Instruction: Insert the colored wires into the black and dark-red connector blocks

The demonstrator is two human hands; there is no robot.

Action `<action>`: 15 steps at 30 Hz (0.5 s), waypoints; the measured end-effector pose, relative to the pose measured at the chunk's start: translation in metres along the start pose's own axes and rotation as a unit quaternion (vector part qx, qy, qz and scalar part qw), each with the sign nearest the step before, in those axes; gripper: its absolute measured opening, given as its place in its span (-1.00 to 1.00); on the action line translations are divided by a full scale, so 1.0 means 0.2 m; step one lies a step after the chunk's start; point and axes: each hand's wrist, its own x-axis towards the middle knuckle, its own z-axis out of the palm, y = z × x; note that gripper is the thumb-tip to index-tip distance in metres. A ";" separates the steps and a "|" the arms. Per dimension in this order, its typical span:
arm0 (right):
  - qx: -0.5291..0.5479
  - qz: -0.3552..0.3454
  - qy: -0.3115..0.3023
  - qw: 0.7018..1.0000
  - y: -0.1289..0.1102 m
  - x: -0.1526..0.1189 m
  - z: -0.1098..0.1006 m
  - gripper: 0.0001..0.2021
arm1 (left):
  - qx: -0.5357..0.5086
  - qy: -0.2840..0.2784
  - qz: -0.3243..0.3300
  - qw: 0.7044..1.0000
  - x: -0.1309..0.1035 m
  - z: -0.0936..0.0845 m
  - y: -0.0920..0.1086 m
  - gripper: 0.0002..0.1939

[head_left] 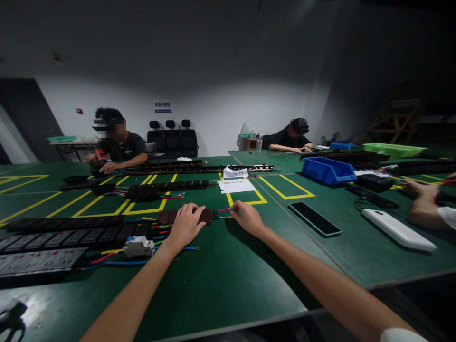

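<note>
My left hand [187, 222] rests on a dark red-brown block [166, 217] on the green table [213, 280], its fingers curled over the block's right part. From the block's right end run short red, blue and yellow wires [221, 213]. My right hand [246, 217] pinches the ends of these wires between thumb and fingers. To the left of my left hand lie long black socket strips [71, 237] with coloured wires at their right ends. A white breaker-like part [138, 246] sits among those wires.
A phone [315, 219] and a white power bank [398, 230] lie to the right, with a blue bin [328, 171] behind. White paper [237, 185] and more strips [167, 187] lie farther back. Two people work across the table; another person's hands [423, 194] are at the right edge.
</note>
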 end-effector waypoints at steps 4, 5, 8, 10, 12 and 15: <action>0.005 -0.006 0.004 1.000 0.01 0.00 0.00 -0.94 | 0.006 0.008 0.007 1.000 0.00 0.00 -0.01 -0.45; 0.006 -0.007 -0.001 1.000 0.01 0.00 0.01 -0.94 | 0.008 0.009 0.010 1.000 0.00 0.00 -0.01 -0.47; 0.013 0.001 -0.016 1.000 0.02 0.01 0.01 -0.93 | 0.011 0.006 0.013 1.000 0.00 -0.01 -0.01 -0.49; 0.015 0.006 -0.017 1.000 0.03 0.01 0.02 -0.90 | 0.010 0.002 0.009 1.000 0.01 -0.02 -0.01 -0.49; 0.017 0.010 -0.014 1.000 0.03 0.00 0.02 -0.85 | 0.007 0.001 0.006 1.000 0.01 -0.02 0.00 -0.49; 0.023 0.010 -0.007 1.000 0.03 0.01 0.03 -0.77 | 0.000 0.003 0.002 1.000 0.01 -0.02 0.00 -0.51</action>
